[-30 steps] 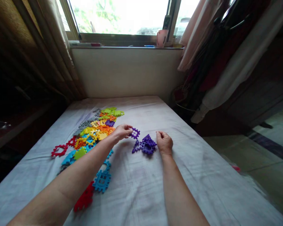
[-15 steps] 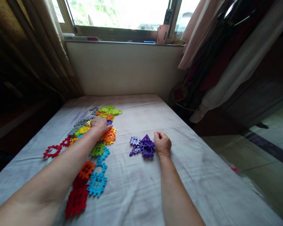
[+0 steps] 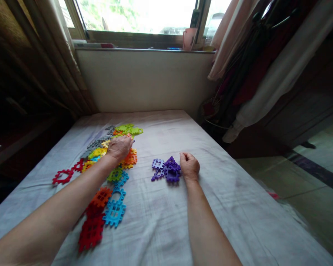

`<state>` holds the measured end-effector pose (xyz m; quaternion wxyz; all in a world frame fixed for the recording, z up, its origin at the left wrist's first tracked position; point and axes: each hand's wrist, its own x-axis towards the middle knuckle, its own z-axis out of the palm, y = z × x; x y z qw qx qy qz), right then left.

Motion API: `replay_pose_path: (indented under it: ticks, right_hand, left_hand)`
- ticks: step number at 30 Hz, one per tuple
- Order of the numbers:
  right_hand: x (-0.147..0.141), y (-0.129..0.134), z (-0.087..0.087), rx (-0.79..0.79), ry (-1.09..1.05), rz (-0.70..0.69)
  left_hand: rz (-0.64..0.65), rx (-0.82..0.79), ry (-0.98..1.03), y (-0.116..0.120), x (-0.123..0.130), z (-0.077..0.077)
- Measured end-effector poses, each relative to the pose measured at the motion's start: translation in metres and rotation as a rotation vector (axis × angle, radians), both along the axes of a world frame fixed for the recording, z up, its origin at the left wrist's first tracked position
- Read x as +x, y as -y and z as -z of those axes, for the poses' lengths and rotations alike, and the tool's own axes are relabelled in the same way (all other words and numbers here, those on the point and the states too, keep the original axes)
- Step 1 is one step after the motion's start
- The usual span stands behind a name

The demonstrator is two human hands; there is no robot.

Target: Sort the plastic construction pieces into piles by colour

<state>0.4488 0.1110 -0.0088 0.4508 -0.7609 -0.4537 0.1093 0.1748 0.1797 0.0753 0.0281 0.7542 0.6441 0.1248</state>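
Observation:
My left hand (image 3: 120, 147) is over the upper part of a long pile of flat, notched plastic building tiles. Its fingers are curled down, and a sliver of a purple tile (image 3: 133, 141) shows at their tips; the rest of that piece is hidden. Orange tiles (image 3: 130, 158) lie just beside this hand, yellow tiles (image 3: 97, 152) under the wrist's left side. My right hand (image 3: 190, 166) rests on the sheet in a loose fist with nothing visible in it. Right beside it sits a small heap of dark purple tiles (image 3: 172, 173) with a lilac window tile (image 3: 158, 163).
Blue tiles (image 3: 115, 212) and red tiles (image 3: 91, 232) form the near end of the pile; lime green tiles (image 3: 129, 129) are at its far end. A pale sheet (image 3: 161, 221) covers the bed-like surface. Beyond it are a low wall (image 3: 144, 81) and a window; hanging clothes (image 3: 255, 99) are at the right.
My left hand has shifted slightly right and closed over the purple tile that showed beside its thumb. My right hand stays by the purple heap; the view has moved slightly.

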Motion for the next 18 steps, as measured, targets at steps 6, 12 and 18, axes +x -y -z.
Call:
replay_pose_path:
  ticks: [6, 12, 18]
  right_hand:
    - [0.001, -0.002, 0.005, 0.022, 0.018, 0.002]
    - [0.001, -0.002, 0.003, 0.023, 0.054, -0.014]
    - [-0.042, 0.016, -0.032, -0.024, 0.377, -0.339]
  left_hand:
    - [0.095, -0.182, 0.319, 0.029, 0.044, 0.03]
    - [0.003, -0.237, 0.394, 0.041, 0.056, 0.047]
    - [0.027, -0.108, 0.365, 0.077, 0.037, 0.028]
